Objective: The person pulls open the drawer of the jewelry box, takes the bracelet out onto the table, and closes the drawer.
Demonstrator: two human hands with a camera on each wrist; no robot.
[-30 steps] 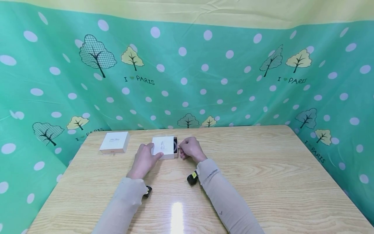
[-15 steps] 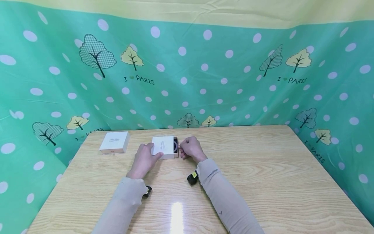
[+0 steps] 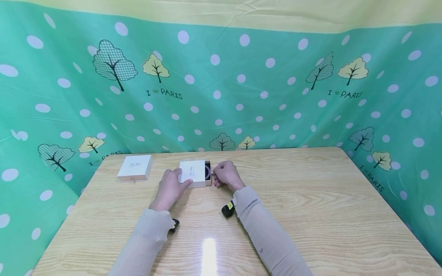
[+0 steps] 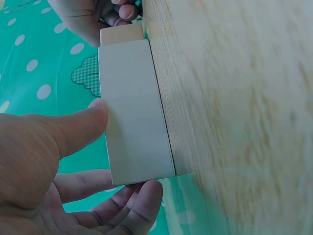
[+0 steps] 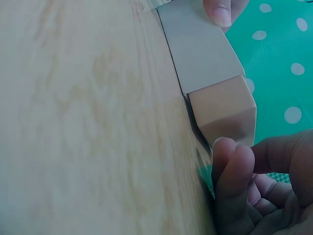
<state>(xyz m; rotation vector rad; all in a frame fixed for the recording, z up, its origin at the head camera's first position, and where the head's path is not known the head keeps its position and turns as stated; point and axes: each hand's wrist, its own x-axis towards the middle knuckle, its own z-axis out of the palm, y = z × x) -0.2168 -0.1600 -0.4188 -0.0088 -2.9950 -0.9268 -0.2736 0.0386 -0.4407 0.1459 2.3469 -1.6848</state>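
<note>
A white slide-out box [image 3: 192, 171] with small print on top lies on the table. My left hand [image 3: 171, 188] grips its white sleeve [image 4: 132, 112], the thumb at the top edge and the fingers curled round the left end. From the right end sticks a peach-coloured drawer [image 5: 225, 105], partly out. Inside it shows something dark with a pale round outline [image 3: 207, 171], mostly hidden under the sleeve. My right hand [image 3: 226, 175] pinches at the drawer's outer end with thumb and forefinger; what lies between the fingertips is hidden.
A second white box [image 3: 136, 167] with similar print and a peach front side stands at the table's back left. Behind the wooden table [image 3: 310, 207] hangs a green dotted curtain [image 3: 221, 96] with printed trees. Dark wrist cameras hang below both sleeves.
The drawer has slid slightly further out to the right, together with my right hand, and more of the dark contents shows. My left hand and the sleeve have stayed in place.
</note>
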